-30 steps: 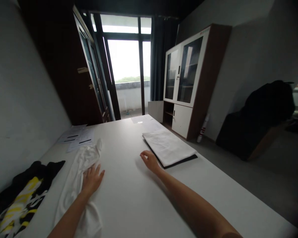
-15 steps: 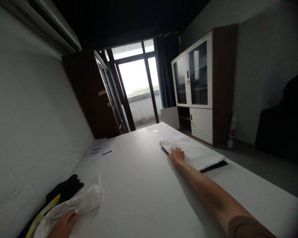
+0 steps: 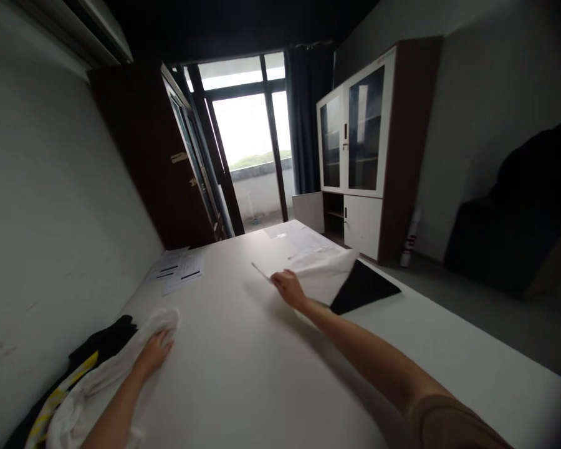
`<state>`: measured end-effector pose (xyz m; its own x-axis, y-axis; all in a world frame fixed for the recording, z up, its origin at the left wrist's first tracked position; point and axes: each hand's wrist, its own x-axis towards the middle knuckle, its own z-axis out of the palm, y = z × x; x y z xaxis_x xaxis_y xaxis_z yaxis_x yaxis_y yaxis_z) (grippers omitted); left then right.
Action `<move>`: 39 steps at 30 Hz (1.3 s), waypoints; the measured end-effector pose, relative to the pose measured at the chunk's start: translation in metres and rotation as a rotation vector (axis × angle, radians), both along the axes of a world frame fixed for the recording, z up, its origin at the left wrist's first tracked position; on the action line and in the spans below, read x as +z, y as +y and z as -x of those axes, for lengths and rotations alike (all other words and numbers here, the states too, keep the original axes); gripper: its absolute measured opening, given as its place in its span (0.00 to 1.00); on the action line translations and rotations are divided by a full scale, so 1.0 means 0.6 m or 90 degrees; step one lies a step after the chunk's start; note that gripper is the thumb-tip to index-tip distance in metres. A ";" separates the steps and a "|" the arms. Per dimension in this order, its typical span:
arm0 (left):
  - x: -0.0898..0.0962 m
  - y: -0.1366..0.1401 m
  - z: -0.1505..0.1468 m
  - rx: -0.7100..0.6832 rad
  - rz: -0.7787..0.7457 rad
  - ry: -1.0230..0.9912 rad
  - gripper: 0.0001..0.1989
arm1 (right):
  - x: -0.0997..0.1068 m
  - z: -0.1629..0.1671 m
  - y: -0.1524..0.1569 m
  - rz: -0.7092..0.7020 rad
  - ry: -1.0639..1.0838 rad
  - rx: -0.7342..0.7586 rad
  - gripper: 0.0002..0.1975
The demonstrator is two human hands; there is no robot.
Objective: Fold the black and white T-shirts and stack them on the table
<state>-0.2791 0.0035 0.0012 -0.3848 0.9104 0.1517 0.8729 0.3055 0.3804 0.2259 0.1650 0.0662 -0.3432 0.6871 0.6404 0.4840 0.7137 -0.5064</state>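
My right hand (image 3: 287, 287) is closed on the edge of a flat white cloth (image 3: 320, 277), possibly a folded garment. The near side of this cloth is raised and drawn leftward. A black cloth (image 3: 367, 288) lies beneath it, its right part uncovered on the table. On the left, my left hand (image 3: 155, 352) rests on a rumpled white cloth (image 3: 166, 319), its fingers slightly bent and apart. That cloth runs back along my forearm to the near left edge. Beside it, against the wall, lie black fabric (image 3: 105, 340) and a yellow-patterned strip (image 3: 63, 393).
The white table (image 3: 224, 324) carries printed papers (image 3: 182, 271) at far left and more sheets (image 3: 299, 237) at its far end. A dark wardrobe (image 3: 144, 162) stands behind on the left. A white-doored cabinet (image 3: 363, 227) and a white bottle (image 3: 410, 240) stand right.
My right hand has pulled the white cloth leftward and up, uncovering part of the black cloth. My left hand has moved forward over the rumpled white cloth. The view has shifted slightly.
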 end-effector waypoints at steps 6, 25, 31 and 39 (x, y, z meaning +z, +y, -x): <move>0.017 0.123 -0.094 -0.089 -0.082 -0.116 0.25 | -0.037 -0.019 -0.163 0.264 0.019 0.477 0.20; 0.017 -0.053 -0.393 -0.270 0.146 0.186 0.25 | -0.131 -0.059 -0.076 0.142 -0.102 0.121 0.11; 0.094 -0.225 -0.281 -0.294 0.416 0.129 0.15 | -0.134 -0.044 -0.072 0.098 -0.172 0.092 0.14; 0.127 -0.209 -0.320 -0.267 0.252 0.113 0.13 | -0.130 0.005 -0.116 0.132 -0.136 0.141 0.14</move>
<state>-0.0869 -0.1216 0.0776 0.0194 0.9794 -0.2012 0.9893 0.0102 0.1452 0.2228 0.0957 -0.0115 -0.6090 0.6893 0.3925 0.4403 0.7054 -0.5555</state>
